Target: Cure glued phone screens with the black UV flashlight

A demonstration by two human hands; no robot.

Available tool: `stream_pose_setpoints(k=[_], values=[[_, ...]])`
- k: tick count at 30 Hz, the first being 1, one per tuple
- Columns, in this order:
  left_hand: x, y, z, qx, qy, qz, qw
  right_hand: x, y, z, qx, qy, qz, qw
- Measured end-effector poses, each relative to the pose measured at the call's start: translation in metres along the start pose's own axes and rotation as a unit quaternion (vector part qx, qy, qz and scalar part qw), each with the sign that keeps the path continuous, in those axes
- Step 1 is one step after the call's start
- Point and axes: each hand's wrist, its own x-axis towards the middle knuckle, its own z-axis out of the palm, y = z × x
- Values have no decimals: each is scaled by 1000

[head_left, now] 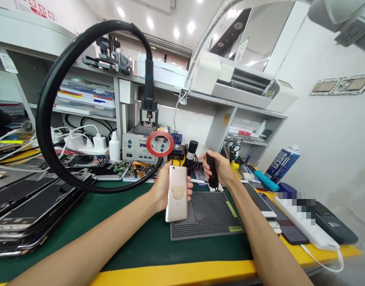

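My left hand [162, 186] grips a gold smartphone [177, 210] from beneath and its side, its back facing me. A beige bear-shaped ring plate [179, 192] sits on that back. My right hand [222, 169] is closed around a short black flashlight-like cylinder [212, 171], held upright to the right of the phone and apart from it. Below both hands lies a grey perforated work mat [212, 216] on the green bench mat [123, 226]. Behind the phone stands another black cylinder with a silver band [191, 154].
A thick black hose [45, 103] loops at left from the hot-air station [137, 145]. Stacked phone screens [36, 210] fill the left side. A red tape roll [160, 143] stands before the station. Phones [292, 230], a power strip [304, 226] and a spray can [282, 163] are at right.
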Motion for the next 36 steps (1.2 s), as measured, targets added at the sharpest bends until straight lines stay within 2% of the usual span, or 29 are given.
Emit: stream_pose_setpoints(k=[7,12,16,21,23,27,32,36], values=[[-1,-2,1,-8,4,15,1000,-2,-1,-2,82,-49,-39,995],[-1,-2,1,-4,-4,17,1000,-2,-3,1,148,-48,-46,987],[-1,-3,2,-3,4,10,1000,-9,-15,0,235,-40,-52,970],[-3,-7,6,-22,-44,-3,999,-14,-24,-6,316,-35,-62,946],[-4,-8,7,-20,-41,-5,999,-15,-25,-7,334,-41,-60,940],[-5,-8,9,-6,-17,2,1000,-18,-27,-4,335,-62,-46,939],[-6,-7,11,-5,-25,3,1000,-20,-32,6,289,-93,1,953],[-5,-8,8,-4,-25,-1,1000,-14,-27,8,255,-83,32,963]])
